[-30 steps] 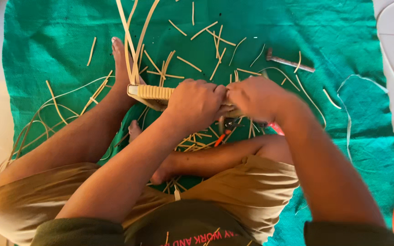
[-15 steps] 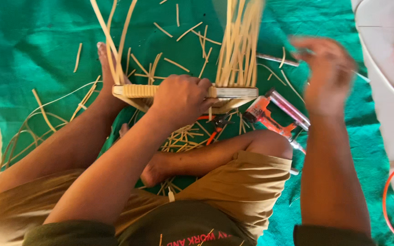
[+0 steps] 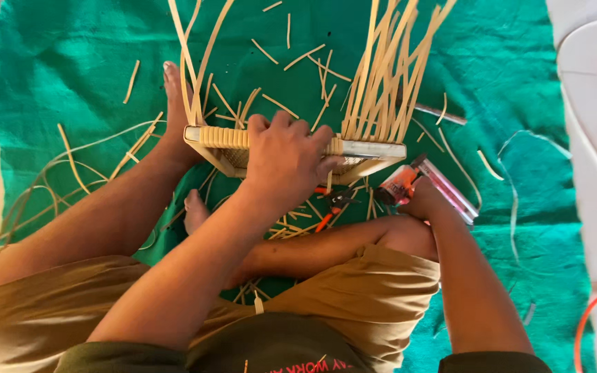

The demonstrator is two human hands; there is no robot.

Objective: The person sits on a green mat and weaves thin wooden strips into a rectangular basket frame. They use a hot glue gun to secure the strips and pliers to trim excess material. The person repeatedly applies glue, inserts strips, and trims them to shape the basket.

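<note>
Two hands sit very differently from half a second ago: my right hand, which was lifted and blurred in the upper right of the frame, has dropped to the lower right of the woven frame and now closes its fingers around a reddish tube-shaped tool beside my knee. My left hand has not shifted; its fingers stay spread and pressed down over the top edge of the cane frame at centre frame, pinning it on the green cloth. I judge the weaving is paused while a tool is fetched, with the frame kept steady and braced near my foot. The loose cane strips stand up from the frame's right half and fan toward the upper edge, where their ends are cut off. Red-handled pliers lie just under the frame, partly covered by my left wrist. I cannot make out how the tube's far end finishes, nor what the pinkish clear piece beside it is. The woven face under my palm is hidden.
</note>
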